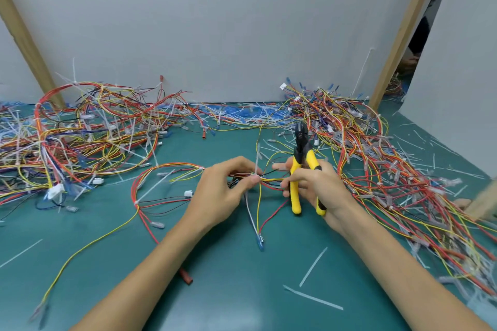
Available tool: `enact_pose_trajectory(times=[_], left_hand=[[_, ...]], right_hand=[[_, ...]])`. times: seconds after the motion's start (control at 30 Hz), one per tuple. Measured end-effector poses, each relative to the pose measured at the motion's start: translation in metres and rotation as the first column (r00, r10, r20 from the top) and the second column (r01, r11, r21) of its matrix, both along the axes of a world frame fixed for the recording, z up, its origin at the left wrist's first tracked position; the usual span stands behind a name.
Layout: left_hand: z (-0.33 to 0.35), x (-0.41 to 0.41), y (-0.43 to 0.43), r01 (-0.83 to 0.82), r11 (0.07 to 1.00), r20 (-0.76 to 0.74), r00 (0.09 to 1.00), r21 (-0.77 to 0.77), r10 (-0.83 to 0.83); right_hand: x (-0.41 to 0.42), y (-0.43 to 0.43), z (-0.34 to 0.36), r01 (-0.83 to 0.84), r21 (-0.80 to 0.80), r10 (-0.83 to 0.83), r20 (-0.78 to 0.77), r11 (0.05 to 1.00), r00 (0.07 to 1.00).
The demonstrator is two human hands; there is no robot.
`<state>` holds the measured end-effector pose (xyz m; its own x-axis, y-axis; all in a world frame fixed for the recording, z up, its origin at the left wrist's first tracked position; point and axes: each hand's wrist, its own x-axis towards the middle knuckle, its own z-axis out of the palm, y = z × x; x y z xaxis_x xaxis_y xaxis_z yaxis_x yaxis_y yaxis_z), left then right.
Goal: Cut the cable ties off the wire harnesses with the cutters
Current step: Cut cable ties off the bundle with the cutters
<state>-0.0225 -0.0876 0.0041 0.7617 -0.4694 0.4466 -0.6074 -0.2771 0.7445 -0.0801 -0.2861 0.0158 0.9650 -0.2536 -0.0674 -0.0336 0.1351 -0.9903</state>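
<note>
Pinching the harness (pixel 270 181) at its tie (pixel 257 161), the left hand (pixel 223 188) sits near the bench's middle, thumb and fingers closed on the bundle where the white tie tail sticks up toward twelve o'clock. Just at its three o'clock, the right hand (pixel 314 183) grips the cutters (pixel 301 148) by the yellow handles, black head pointing to twelve o'clock, above the tie; its fingertips also touch the wires. Whether the cutters' jaws are parted I cannot tell. From the left hand the harness loops out to nine o'clock across the green bench (pixel 242 290), and red, yellow and white leads hang toward six o'clock, ending at a blue terminal (pixel 260 242). One tangled pile (pixel 88 126) lies at ten o'clock; another (pixel 376 148) runs from one to four o'clock. Cut white strips (pixel 313 266) lie at five o'clock and along the wall (pixel 242 21) at twelve.
</note>
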Motion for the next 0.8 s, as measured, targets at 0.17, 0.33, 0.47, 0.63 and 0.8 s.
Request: enact_pose_trajectory(times=[0.17,0.33,0.47,0.63,0.8], left_hand=[[0.0,0.011,0.012,0.068,0.99,-0.169,0.982,-0.123,-0.088],[-0.002,0.017,0.02,0.126,0.947,-0.325,0.919,-0.297,-0.224],[-0.003,0.021,0.024,0.154,0.922,-0.322,0.906,-0.354,-0.275],[-0.003,0.029,0.029,0.13,0.848,-0.413,0.829,-0.513,-0.377],[-0.002,0.033,0.032,0.064,0.761,-0.465,0.757,-0.646,-0.459]], right_hand=[[-0.001,-0.017,0.002,0.156,0.075,-0.158,0.03,0.985,0.987],[-0.002,-0.031,0.001,0.236,-0.159,-0.233,0.038,0.959,0.972],[-0.001,-0.031,-0.002,0.163,-0.323,-0.157,0.044,0.932,0.987],[0.002,-0.029,-0.004,0.112,-0.39,-0.109,0.031,0.914,0.994],[0.007,-0.03,-0.003,0.048,-0.391,-0.063,-0.027,0.919,0.998]])
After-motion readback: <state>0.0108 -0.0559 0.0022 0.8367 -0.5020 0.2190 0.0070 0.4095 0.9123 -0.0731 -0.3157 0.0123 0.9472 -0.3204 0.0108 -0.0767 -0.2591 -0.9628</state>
